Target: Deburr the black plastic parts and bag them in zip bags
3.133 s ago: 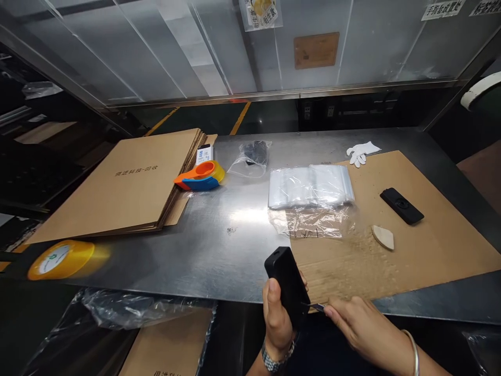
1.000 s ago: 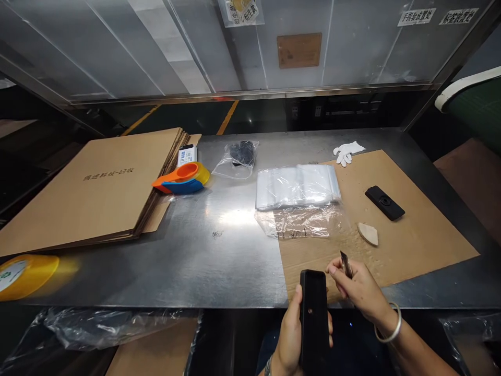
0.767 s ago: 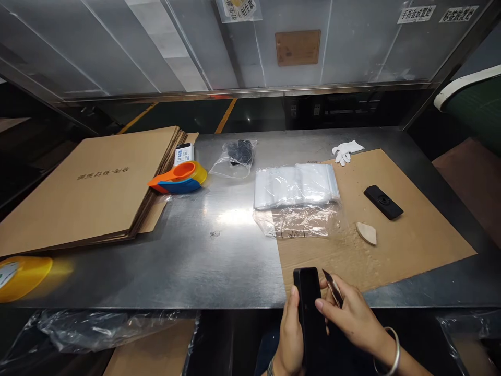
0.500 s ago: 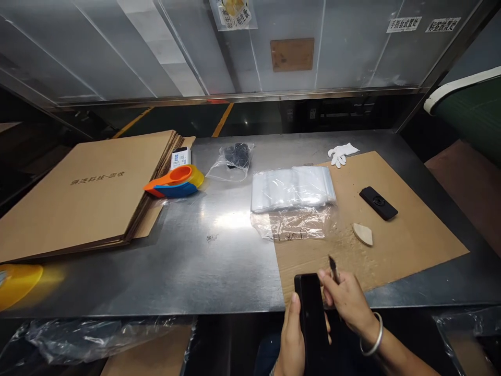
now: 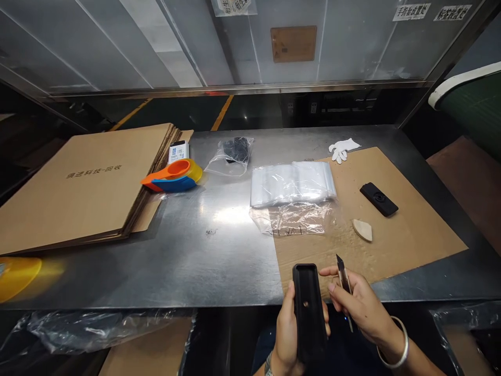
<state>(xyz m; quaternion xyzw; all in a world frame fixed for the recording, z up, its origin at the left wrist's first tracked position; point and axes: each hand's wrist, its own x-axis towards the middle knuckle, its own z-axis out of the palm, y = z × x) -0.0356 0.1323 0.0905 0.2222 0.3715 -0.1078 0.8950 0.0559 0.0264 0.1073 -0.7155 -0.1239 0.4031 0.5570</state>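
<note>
My left hand (image 5: 287, 330) is closed around a long black plastic housing (image 5: 309, 329), held up at the table's front edge. Its hollow inner side faces me, with a small hole near the middle. My right hand (image 5: 358, 303) grips a utility knife (image 5: 343, 279), blade pointing up and away, just right of the housing and apart from it. A similar black part (image 5: 379, 198) with a round feature lies on the cardboard sheet (image 5: 422, 230). Nearer to me on that sheet is a pale wedge-shaped piece (image 5: 362, 230).
Clear plastic bags (image 5: 293, 184) lie mid-table, partly on the cardboard. A white glove (image 5: 344, 150) is behind them. To the left are a bagged black item (image 5: 237, 150), an orange-and-blue tape dispenser (image 5: 172, 177), a small white box (image 5: 179, 151) and stacked cardboard (image 5: 90, 193). Yellow tape (image 5: 19, 277) sits front left.
The black housing has turned so that its hollow side shows. My right hand has moved slightly right, away from it, with the knife now more visible. The view has tilted down slightly.
</note>
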